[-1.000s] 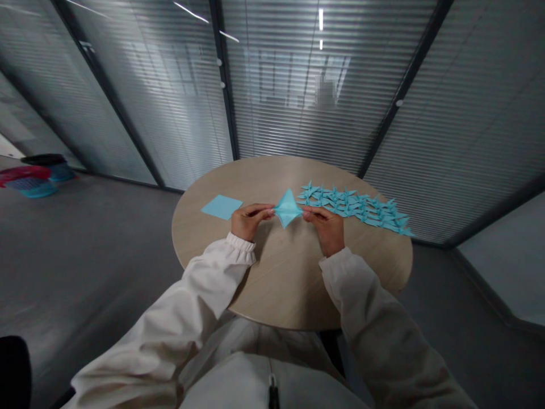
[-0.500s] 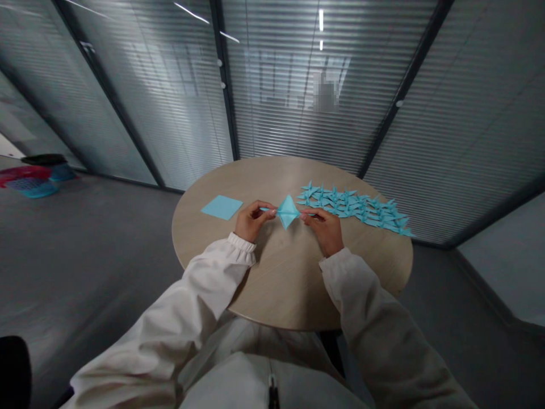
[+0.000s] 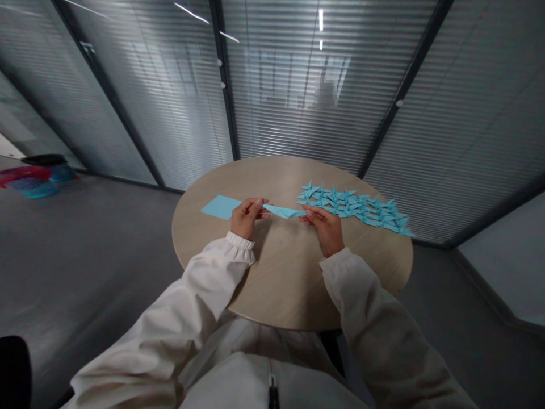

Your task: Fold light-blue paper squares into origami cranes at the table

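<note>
A half-folded piece of light blue paper [image 3: 281,211] stretches flat between my hands just above the round wooden table [image 3: 289,272]. My left hand [image 3: 247,216] pinches its left end with closed fingers. My right hand [image 3: 324,226] pinches its right tip. Both sleeves are white. A flat blue paper square [image 3: 218,206] lies on the table just left of my left hand. Several finished blue paper cranes [image 3: 353,207] lie in rows just right of my right hand.
The table stands before glass walls with blinds and dark frames [image 3: 225,85]. A dark grey floor [image 3: 85,255] surrounds it. Red and blue baskets [image 3: 29,179] sit on the floor at far left. A blurred person's reflection shows in the glass.
The folded paper stood up as a diamond shape between my hands; it has been flattened and pulled out into a long narrow shape. My hands moved slightly apart.
</note>
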Action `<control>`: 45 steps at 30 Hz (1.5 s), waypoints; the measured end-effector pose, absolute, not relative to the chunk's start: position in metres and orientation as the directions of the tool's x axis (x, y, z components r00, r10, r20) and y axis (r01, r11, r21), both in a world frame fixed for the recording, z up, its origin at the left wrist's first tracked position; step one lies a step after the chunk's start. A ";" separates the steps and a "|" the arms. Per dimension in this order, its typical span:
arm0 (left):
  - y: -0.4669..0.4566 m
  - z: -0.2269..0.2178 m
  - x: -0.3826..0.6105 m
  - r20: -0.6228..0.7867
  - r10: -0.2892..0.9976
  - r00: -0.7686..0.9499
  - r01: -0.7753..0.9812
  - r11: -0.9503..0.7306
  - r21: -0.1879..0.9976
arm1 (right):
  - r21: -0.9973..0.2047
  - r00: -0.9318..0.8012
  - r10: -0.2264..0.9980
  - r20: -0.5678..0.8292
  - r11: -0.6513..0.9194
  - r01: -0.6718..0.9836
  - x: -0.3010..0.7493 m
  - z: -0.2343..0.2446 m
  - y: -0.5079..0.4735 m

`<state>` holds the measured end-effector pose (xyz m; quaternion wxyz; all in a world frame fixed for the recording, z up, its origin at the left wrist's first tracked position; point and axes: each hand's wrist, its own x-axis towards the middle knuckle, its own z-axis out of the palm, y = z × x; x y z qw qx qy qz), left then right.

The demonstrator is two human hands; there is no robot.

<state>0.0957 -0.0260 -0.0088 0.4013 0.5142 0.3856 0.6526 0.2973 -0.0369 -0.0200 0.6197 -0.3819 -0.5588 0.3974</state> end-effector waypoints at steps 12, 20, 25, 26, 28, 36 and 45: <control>-0.026 -0.014 0.100 0.398 0.917 0.023 -0.134 -0.392 0.910 | -0.885 -0.091 0.996 -0.011 -0.052 -0.462 0.303 -0.020 -0.035; -0.022 -0.023 0.108 0.413 0.894 0.173 -0.055 -0.410 0.910 | -0.860 -0.289 0.956 -0.052 -0.191 -0.474 0.299 -0.030 -0.032; -0.024 -0.018 0.107 0.391 0.902 0.185 -0.136 -0.370 0.919 | -0.921 -0.233 0.972 0.016 -0.077 -0.381 0.299 -0.030 -0.033; -0.025 -0.018 0.107 0.385 0.904 0.185 -0.140 -0.364 0.921 | -0.927 -0.226 0.974 0.024 -0.063 -0.369 0.299 -0.030 -0.034; -0.026 -0.016 0.107 0.381 0.909 0.170 -0.148 -0.359 0.922 | -0.932 -0.236 0.971 0.030 -0.058 -0.357 0.299 -0.029 -0.035; -0.027 -0.014 0.104 0.394 0.917 0.068 -0.125 -0.384 0.915 | -0.935 -0.130 0.985 0.112 0.060 -0.348 0.293 -0.024 -0.036; -0.030 -0.010 0.104 0.366 0.920 0.140 -0.125 -0.350 0.928 | -0.868 0.021 0.872 0.489 0.489 -0.085 0.297 -0.009 -0.043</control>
